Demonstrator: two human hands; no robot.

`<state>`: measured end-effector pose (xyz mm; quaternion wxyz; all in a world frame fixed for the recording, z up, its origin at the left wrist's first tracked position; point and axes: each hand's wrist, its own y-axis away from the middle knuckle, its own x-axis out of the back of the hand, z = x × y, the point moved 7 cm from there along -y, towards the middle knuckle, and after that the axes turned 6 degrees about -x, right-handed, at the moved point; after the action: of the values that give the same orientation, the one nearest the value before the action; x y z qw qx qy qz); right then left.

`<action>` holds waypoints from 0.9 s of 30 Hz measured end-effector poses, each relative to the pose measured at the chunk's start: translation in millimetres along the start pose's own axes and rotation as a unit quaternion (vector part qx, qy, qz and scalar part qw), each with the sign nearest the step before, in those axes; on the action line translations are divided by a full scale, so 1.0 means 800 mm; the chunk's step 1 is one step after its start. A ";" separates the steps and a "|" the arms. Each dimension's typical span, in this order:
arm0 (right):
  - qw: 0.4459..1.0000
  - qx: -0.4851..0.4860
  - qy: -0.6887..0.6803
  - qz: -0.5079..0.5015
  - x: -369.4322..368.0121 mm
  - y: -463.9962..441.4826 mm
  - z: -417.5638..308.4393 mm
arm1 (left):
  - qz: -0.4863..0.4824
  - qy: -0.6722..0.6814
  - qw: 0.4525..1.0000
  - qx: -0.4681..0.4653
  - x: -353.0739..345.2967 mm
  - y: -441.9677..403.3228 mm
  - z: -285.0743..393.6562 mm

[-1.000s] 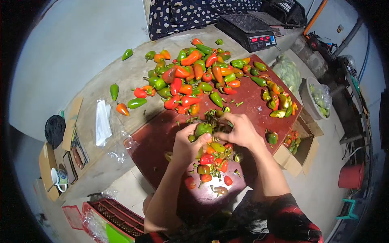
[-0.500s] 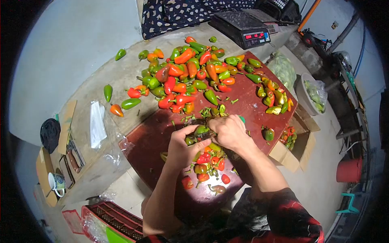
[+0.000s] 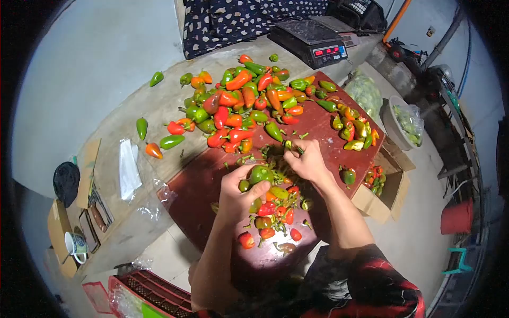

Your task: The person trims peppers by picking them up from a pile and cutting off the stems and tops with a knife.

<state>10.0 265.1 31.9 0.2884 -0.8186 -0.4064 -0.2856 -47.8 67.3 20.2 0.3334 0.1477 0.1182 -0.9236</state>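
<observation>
My left hand is wrapped round a green pepper, thumb pressed on its near side. Against the same palm shows a smaller greenish pepper. To the right, my right hand is closed with its fingers pinched together. A small greenish piece shows at its fingertips, and I cannot make out what it is. Below the hands lie cut red and green pepper pieces and stems on the dark red board. A big heap of whole red, orange and green peppers lies beyond.
At the back stands a black scale with a lit red display. A smaller pepper pile and a lone green pepper lie on the right. Beside the board are a cardboard box and a white tub. A mug sits left.
My right hand has come away from the green pepper, moving up and right. The left hand still holds the pepper, which now shows more of its surface.
</observation>
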 end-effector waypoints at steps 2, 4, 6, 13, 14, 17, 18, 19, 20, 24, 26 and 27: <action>0.982 -0.072 -0.165 -0.062 -0.014 0.007 0.001 | 0.034 0.031 0.999 0.016 0.004 0.000 -0.007; 0.938 -0.083 -0.304 -0.144 -0.027 0.020 -0.025 | 0.089 0.086 0.991 0.054 0.012 -0.001 -0.017; 0.927 -0.036 -0.307 -0.213 -0.036 0.036 -0.061 | 0.139 0.106 0.983 0.048 0.006 -0.005 -0.019; 0.953 0.047 -0.187 -0.232 -0.071 0.064 -0.077 | 0.184 0.073 0.978 0.072 0.019 0.001 -0.072; 0.950 0.025 -0.202 -0.237 -0.070 0.063 -0.071 | 0.159 0.041 0.985 0.055 0.017 0.001 -0.076; 0.957 -0.011 -0.214 -0.198 -0.056 0.062 -0.061 | 0.118 0.060 0.991 0.017 0.001 -0.009 -0.058; 0.959 -0.026 -0.202 -0.196 -0.055 0.063 -0.055 | 0.106 0.084 0.991 0.021 0.003 -0.010 -0.072; 0.961 -0.039 -0.192 -0.195 -0.057 0.063 -0.049 | 0.100 0.076 0.991 0.036 -0.010 -0.007 -0.059; 0.959 -0.055 -0.212 -0.180 -0.062 0.066 -0.039 | 0.082 0.069 0.993 0.040 -0.017 -0.008 -0.061; 0.893 -0.094 -0.391 -0.203 -0.042 0.064 -0.025 | 0.044 0.134 0.987 0.071 -0.028 0.000 -0.054; 0.932 -0.074 -0.329 -0.136 0.009 0.062 -0.011 | 0.042 0.119 0.988 0.088 -0.024 0.004 -0.041; 0.902 -0.196 -0.362 -0.131 0.045 0.073 -0.013 | 0.044 0.102 0.988 0.103 -0.021 0.006 -0.040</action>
<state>74.4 246.8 50.0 -0.0853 -0.8448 -0.5224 -0.0792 -26.1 83.3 -3.9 0.3428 0.2801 0.0492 -0.8953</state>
